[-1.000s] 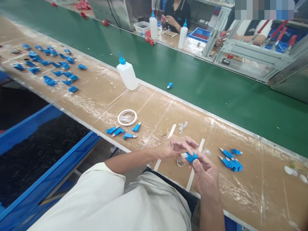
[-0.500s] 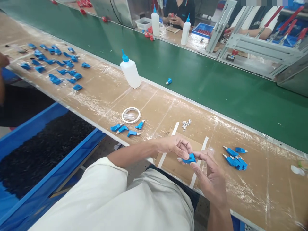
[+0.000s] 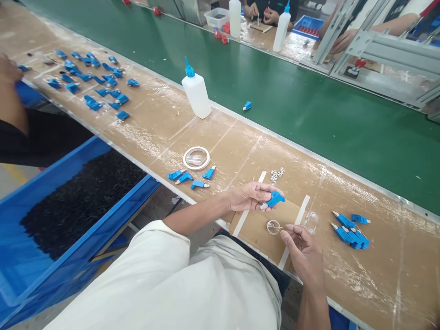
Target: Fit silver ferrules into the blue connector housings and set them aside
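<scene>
My left hand (image 3: 248,196) pinches a small blue connector (image 3: 274,200) just above the brown bench (image 3: 343,279). Below and to the right of it, my right hand (image 3: 301,251) is closed in a pinch on a thin pin (image 3: 280,227). The pin's tip reaches into a small clear round dish (image 3: 273,226) on the bench. A second clear cap (image 3: 311,218) lies just right of the dish. A heap of blue connectors (image 3: 350,230) lies further right. A few tiny white pieces (image 3: 277,174) lie beyond my left hand.
Three blue connectors (image 3: 190,178) and a tape ring (image 3: 196,158) lie to the left, with a white squeeze bottle (image 3: 197,94) behind. Several more connectors (image 3: 92,85) lie near another person's hand (image 3: 8,71). A green conveyor belt (image 3: 309,114) carries one blue part (image 3: 246,106). A blue bin (image 3: 68,206) stands below.
My hands have parted: the left keeps the blue connector and has lifted it slightly, the right has dropped toward the clear dish with the pin. The view has shifted down and left.
</scene>
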